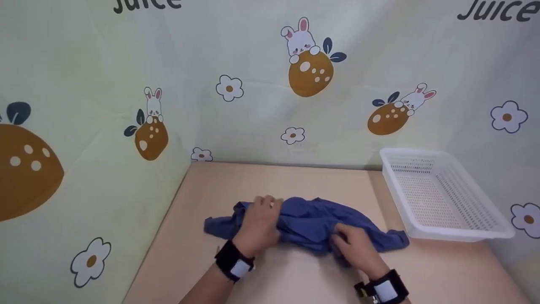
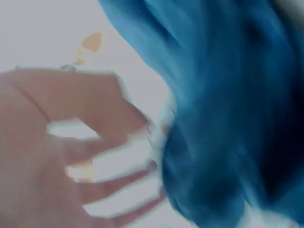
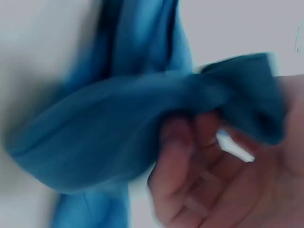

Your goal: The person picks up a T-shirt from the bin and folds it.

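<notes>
"Start with what's closest to us."

"The wrists, each in a black wristband [image 1: 394,279]. Just past them, the right hand [image 1: 356,249] has its fingers curled, clamped on a narrow fold of the blue garment [image 1: 303,223]."

"And the left hand [image 1: 259,223]?"

"It lies over the garment's left part. The left wrist view shows those fingers spread, gaps between them, beside the fabric. It's blurred, but I see no grip there."

"How does the garment lie?"

"Rumpled and bunched across the middle of the surface [image 1: 291,280], a sleeve-like end stretching out to either side. The right one reaches just beside the basket [image 1: 460,234]; whether they touch, I can't tell."

"So which step is this?"

"Arranging the fabric, I'd judge. Straightening or gathering, I couldn't say which. It looks far from neat."

"What does the next move call for?"

"Keeping the right hold firm, I'd think, while the left fingers find an edge or press the cloth down. Otherwise the loose folds could drag along with the pull."

"Anything farther back?"

"The white basket stands at the right, toward the rear, and behind everything hangs a backdrop [image 1: 253,122] printed with rabbits and flowers."
</notes>
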The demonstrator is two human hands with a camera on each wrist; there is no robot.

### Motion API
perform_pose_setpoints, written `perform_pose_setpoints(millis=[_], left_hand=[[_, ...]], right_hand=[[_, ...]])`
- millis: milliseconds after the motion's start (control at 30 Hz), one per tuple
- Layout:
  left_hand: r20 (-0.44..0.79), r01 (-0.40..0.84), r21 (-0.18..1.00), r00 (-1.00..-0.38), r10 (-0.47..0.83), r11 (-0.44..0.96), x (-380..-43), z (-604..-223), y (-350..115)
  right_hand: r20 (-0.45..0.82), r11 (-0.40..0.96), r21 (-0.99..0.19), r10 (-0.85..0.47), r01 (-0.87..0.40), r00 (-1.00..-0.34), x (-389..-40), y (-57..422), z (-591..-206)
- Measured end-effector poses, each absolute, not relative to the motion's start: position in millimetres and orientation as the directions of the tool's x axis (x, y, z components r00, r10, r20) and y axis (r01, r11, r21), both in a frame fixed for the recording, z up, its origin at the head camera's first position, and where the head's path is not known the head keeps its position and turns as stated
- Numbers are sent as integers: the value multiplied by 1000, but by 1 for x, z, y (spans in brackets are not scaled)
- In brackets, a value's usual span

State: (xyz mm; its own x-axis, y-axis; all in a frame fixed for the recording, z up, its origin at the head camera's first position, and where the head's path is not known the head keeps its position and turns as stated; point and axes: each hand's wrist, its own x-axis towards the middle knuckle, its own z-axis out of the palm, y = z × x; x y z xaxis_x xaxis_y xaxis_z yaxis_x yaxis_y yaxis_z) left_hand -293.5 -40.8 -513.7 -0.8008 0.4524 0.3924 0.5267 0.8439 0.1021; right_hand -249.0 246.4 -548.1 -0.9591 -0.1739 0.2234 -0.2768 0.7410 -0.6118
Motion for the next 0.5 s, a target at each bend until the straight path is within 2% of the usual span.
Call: perform_pose_setpoints(millis=[100,167,233,267,333,433,500], left_hand=[[328,743,208,-666,670,636,-278,-519,-18],[336,806,214,-591,733,552,-274,-527,-7],[349,824,171,-564,748,541,-273,-533,-1],[350,819,157,-568,745,551,-274,-536,-1],[325,795,161,-602,730,584,-278,-538,-4],[252,741,235,-672,697,630,-282,-536,-12],[255,710,271,-704,663,649,-284,-531,-20]], right_hand=[[197,481,-790,-387,-379,-901,-247,226,-557],[151,334,-881,-475,-336,-867,-247,221,-559],[115,292,-915,-476,-280,-872,-248,225,-560],[116,320,-905,-451,-282,-885,-250,230,-559],[148,508,-798,-356,-324,-923,-253,244,-560],[195,822,-490,-222,-291,-955,-255,272,-567],[187,915,-326,-185,-239,-965,-253,291,-574]])
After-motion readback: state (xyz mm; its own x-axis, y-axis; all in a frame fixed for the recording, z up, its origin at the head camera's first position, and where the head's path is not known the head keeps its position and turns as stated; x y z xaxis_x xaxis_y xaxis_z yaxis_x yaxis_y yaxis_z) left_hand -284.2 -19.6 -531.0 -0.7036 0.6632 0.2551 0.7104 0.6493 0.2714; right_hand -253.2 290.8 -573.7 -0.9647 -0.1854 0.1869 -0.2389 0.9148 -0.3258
